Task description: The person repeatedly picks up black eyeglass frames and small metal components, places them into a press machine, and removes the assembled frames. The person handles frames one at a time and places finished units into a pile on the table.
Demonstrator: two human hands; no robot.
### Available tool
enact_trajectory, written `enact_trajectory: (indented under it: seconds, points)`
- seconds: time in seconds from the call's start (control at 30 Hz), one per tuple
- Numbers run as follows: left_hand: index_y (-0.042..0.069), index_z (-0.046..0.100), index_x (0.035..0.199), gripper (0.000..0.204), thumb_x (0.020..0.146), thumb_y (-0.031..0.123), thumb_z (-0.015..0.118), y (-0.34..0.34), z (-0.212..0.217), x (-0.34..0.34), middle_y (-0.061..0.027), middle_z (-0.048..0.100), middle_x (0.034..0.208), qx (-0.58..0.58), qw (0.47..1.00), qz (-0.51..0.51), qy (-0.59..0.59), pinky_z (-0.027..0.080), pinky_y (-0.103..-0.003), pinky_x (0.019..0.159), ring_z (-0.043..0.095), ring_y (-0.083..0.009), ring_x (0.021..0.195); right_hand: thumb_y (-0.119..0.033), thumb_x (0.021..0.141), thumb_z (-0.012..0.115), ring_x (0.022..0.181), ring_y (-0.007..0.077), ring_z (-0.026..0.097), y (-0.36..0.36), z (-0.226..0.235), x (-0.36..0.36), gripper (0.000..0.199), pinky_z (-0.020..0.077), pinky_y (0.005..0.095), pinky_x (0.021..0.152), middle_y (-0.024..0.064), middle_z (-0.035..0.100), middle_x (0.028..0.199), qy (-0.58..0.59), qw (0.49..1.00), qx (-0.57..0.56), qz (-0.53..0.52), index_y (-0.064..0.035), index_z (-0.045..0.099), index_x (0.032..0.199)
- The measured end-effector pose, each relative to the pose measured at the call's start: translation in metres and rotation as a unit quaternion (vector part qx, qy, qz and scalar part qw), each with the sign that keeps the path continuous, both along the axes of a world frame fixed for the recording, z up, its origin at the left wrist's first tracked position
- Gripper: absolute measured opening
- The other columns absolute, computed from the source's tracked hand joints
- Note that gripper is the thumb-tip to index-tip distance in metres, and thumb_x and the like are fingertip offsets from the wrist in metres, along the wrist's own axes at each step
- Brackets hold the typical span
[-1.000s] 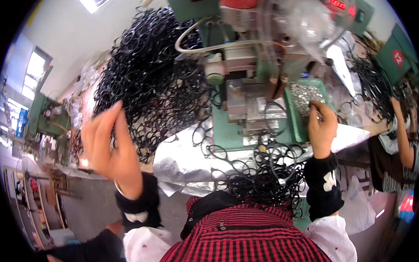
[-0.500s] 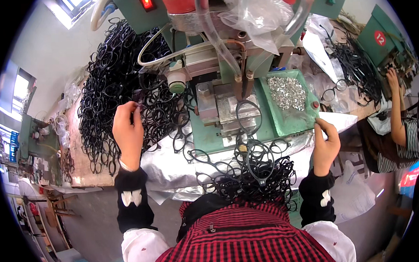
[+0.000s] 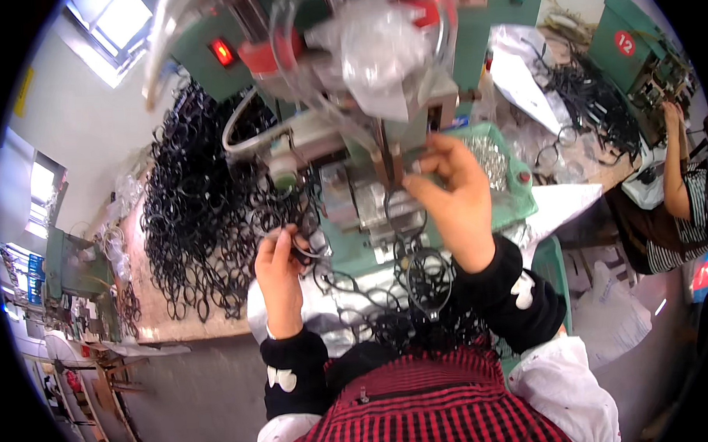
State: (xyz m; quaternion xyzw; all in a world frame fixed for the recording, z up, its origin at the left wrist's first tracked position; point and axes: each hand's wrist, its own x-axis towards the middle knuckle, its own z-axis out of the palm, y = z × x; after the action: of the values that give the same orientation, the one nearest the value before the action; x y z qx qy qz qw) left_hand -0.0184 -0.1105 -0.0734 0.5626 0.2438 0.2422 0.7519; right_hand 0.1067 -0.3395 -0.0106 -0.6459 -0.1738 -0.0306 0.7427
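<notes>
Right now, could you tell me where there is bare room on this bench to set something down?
Hardly any: a pale strip of bench edge below the frame pile. Frames crowd the machine, the tray holds metal parts, and both hands, left hand and right hand, fill the middle.

black rings (image 3: 198, 219) crowd left; machine (image 3: 351, 143) blocks ahead

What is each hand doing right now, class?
Left hand: closed on a black eyeglass frame.
Right hand: fingers pinched at the machine; contents cannot be told.

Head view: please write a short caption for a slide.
Left hand holds a black eyeglass frame; right hand reaches into a green machine.
</notes>
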Motion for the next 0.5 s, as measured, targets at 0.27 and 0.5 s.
enact_trajectory:
  seconds: [0.27,0.5]
  points:
    - [-0.003,0.056,0.119,0.024,0.101,0.013,0.057,-0.044,0.125,0.022,-0.0153,0.068,0.103,0.309,0.873,0.025,-0.376,0.051,-0.025,0.066,0.065,-0.0171,0.073,0.004,0.082,0.068,0.085,0.0079,0.06,0.005,0.015,-0.008,0.051,0.0469,0.0224,0.081,0.0015,0.065,0.086,0.103,0.985,0.124,0.062,0.0045,0.052,0.13]
    - [-0.002,0.055,0.119,0.022,0.102,0.013,0.055,-0.065,0.151,0.032,-0.0092,0.069,0.094,0.32,0.905,-0.005,-0.281,0.044,-0.021,0.055,0.065,-0.0116,0.07,0.005,0.083,0.065,0.101,0.013,0.063,0.004,0.036,-0.03,0.049,0.0476,0.0274,0.092,0.0092,0.066,0.114,0.129,0.979,0.144,0.067,0.0041,0.052,0.131]
